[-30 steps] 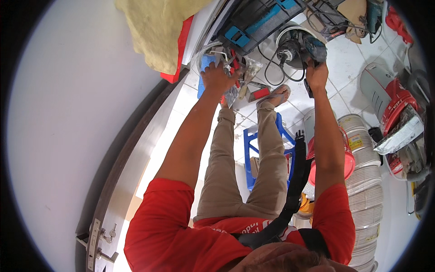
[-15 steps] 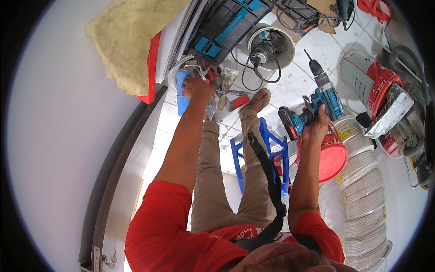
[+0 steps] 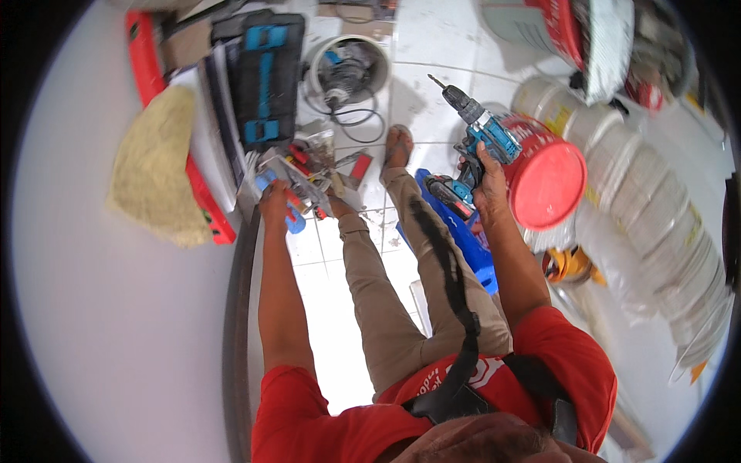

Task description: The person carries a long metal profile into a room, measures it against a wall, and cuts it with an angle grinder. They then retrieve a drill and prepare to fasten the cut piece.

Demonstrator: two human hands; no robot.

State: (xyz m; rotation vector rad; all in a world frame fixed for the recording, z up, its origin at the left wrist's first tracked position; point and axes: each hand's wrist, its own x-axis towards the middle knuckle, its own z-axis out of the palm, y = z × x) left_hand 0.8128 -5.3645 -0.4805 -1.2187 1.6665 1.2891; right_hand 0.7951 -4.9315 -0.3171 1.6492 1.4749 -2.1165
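Note:
My right hand (image 3: 490, 185) is wrapped round the handle of a teal and black cordless drill (image 3: 494, 135). The drill is held up, its bit pointing to the far left and its battery low on the left. At a pile of hand tools on the floor, my left hand (image 3: 273, 202) has its fingers curled; what they grip is hard to make out. Grey metal blades and red handles (image 3: 299, 158) lie against those fingers. A blue roller (image 3: 295, 220) is partly hidden under the tools, and a scraper (image 3: 337, 183) lies beside them.
Beyond the pile are a black and teal toolbox (image 3: 268, 85) and a bucket (image 3: 384, 65) holding a corded power tool. To the right stand a red-lidded bucket (image 3: 548, 185) and coiled white hose (image 3: 641, 177). A blue stool (image 3: 482, 258) is by my leg; yellowish cloth (image 3: 154, 166) hangs left.
The view has shifted and turned. My left hand has drawn back toward the near side of the tool pile, where blades now show beside it. The drill stays in my right hand.

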